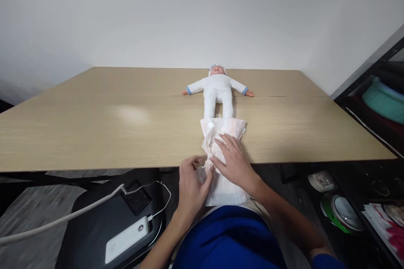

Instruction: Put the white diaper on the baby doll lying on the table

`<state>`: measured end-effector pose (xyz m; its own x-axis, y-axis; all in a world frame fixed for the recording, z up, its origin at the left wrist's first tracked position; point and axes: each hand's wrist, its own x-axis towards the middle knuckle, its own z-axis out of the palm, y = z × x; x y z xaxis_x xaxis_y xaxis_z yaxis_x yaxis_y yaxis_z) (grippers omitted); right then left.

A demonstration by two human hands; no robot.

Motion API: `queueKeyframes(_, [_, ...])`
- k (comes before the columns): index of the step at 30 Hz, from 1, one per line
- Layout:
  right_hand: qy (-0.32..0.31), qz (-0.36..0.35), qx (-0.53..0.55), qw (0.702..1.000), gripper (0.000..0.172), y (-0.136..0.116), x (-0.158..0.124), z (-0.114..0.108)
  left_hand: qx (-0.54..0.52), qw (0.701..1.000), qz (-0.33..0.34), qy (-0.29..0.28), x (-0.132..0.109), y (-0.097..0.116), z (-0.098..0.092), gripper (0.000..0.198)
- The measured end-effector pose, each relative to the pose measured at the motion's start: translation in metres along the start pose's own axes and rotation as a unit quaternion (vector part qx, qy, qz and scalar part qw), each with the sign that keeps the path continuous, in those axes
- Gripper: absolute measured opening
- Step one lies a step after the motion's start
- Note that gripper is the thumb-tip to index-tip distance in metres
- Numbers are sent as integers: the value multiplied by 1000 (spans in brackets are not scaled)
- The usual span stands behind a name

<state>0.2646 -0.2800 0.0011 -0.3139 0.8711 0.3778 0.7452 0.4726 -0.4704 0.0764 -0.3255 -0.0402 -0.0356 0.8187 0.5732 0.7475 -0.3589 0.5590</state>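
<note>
An unfolded white diaper (227, 191) lies over the table's front edge, its far end on the tabletop and its near end hanging toward my body. My left hand (194, 180) pinches the diaper's left side edge between thumb and fingers. Across its middle rests my right hand (232, 159), fingers spread and lying on the material. Just beyond the diaper, a baby doll (218, 88) in a white suit with blue cuffs lies on its back, arms stretched out and legs toward me. The diaper's far end reaches the doll's feet, which are hidden.
The wooden table (94, 134) meets a wall at the back. Below its edge at left, a black chair (88, 218) holds a white power bank (126, 239) with a cable and a dark device (137, 197). Dark shelves with a teal container (385, 101) stand at right.
</note>
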Motion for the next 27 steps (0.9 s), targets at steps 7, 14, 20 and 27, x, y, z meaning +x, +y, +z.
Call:
queueKeyframes(7, [-49,29,-43,997,58,5,13,32,120,976,158,-93,113,-3,21,42])
queueKeyframes(14, [-44,40,-60,996,52,0,7,31,211,956,116,-169,160,-4,53,32])
queueKeyframes(20, [-38,47,-51,997,54,-3,5,32,35,995,-14,-89,167,-29,36,21])
queueKeyframes(27, [-34,56,-24,998,55,-9,-1,33,34,988,-130,-73,157,-80,7,31])
